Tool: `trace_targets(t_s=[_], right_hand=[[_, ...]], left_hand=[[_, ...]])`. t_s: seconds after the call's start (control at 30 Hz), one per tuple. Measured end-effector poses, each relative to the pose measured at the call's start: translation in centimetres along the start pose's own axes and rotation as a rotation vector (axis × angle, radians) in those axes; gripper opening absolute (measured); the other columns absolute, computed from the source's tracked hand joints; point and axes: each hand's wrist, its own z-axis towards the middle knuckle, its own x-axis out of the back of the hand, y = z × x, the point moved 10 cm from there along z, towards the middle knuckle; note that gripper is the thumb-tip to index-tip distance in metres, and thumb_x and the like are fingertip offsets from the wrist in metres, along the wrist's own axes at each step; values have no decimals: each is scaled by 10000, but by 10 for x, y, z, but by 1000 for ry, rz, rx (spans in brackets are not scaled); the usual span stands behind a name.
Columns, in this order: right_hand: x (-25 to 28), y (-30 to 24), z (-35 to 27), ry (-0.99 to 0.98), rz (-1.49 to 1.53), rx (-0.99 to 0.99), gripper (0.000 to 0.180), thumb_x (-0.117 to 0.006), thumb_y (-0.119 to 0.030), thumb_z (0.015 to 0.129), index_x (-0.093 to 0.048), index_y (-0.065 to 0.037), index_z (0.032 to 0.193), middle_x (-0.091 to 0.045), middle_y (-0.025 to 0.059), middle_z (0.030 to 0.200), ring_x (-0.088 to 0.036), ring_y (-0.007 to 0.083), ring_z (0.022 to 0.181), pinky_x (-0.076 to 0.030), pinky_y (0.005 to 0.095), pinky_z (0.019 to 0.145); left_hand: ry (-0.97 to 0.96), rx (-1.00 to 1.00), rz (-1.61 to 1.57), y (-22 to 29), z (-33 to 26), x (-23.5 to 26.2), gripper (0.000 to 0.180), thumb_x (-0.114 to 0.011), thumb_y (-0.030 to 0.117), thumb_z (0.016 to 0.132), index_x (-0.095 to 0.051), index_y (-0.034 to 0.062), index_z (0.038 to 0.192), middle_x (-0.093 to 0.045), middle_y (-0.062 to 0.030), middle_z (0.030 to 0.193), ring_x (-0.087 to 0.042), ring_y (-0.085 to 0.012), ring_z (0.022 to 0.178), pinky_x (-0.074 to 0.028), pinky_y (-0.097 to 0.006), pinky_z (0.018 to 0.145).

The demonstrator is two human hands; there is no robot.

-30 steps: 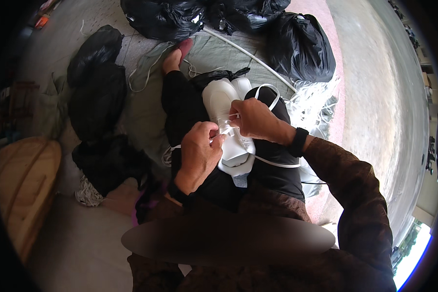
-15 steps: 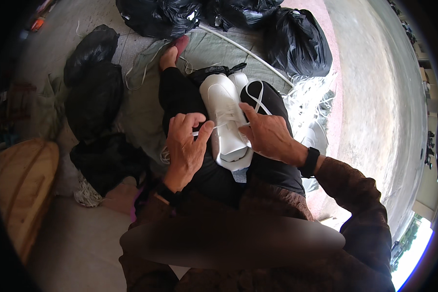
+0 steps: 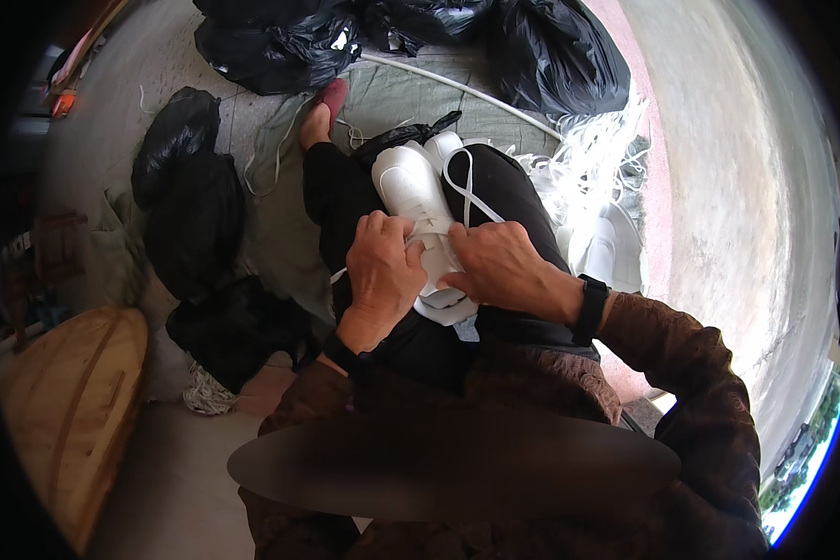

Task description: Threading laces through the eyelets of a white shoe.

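Observation:
A white sneaker [image 3: 405,179] rests in my lap between my black-clad thighs, its toe pointing away from me. My left hand [image 3: 383,273] is closed at the left side of its lacing, pinching the white shoelace; a loose end pokes out by the wrist side. On the other side my right hand [image 3: 513,266] pinches the lace too, thumb and fingers against the shoe's upper. A loop of shoelace [image 3: 469,182] rises from there over my right thigh. Behind the toe, part of a second white shoe [image 3: 443,145] shows. My fingers hide most of the eyelets.
Black plastic bags [image 3: 560,58] lie across the far side and down the left. A heap of white laces [image 3: 593,154] and more white shoes [image 3: 611,250] are at my right. A white pole [image 3: 462,89] crosses the green sheet [image 3: 271,140]. A wooden board [image 3: 75,411] stands at lower left.
Both hands have closed in on the lacing; my left hand moved right and forward onto the shoe. My right-hand fingers now press at the lace. The view has shifted slightly.

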Motion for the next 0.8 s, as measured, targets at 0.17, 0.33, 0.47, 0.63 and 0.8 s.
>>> trace_targets(t_s=[0.17, 0.33, 0.47, 0.63, 0.8], right_hand=[[-5, -2, 1, 24, -30, 71, 534, -768, -461, 783, -566, 17, 909, -649, 182, 679, -683, 362, 688, -517, 450, 601], [18, 6, -9, 74, 56, -1, 422, -746, -403, 827, -581, -15, 831, -642, 153, 680, -670, 352, 676, -498, 455, 589], [44, 20, -28, 409, 270, 122, 300, -668, -256, 899, -586, -48, 700, -590, 120, 628, -629, 344, 642, -483, 427, 554], [62, 103, -22, 417, 306, -183, 252, -623, -226, 936, -566, -27, 793, -604, 141, 639, -638, 344, 640, -487, 421, 568], [78, 87, -40, 523, 273, -151, 183, -548, -139, 970, -480, 0, 1068, -621, 210, 701, -642, 415, 665, -500, 464, 610]], left_hand=[[-439, 614, -726, -42, -6, -41, 169, -753, 56, 692, -623, 2, 786, -511, -3, 625, -513, -175, 553, -424, -346, 537], [-683, 916, -1075, -69, -20, -53, 240, -711, 194, 887, -667, -32, 818, -465, 37, 572, -390, -61, 479, -317, -239, 442], [-415, 807, -653, -84, -15, -41, 258, -742, 218, 846, -672, -4, 735, -530, -9, 590, -478, -111, 510, -393, -276, 459], [-122, 465, -358, -69, -2, -19, 251, -734, 204, 790, -650, -20, 716, -644, -171, 645, -627, -302, 566, -482, -402, 552], [-615, 728, -1231, -76, -49, 18, 348, -546, 290, 1002, -572, 65, 737, -443, 11, 577, -400, -96, 462, -297, -237, 441]])
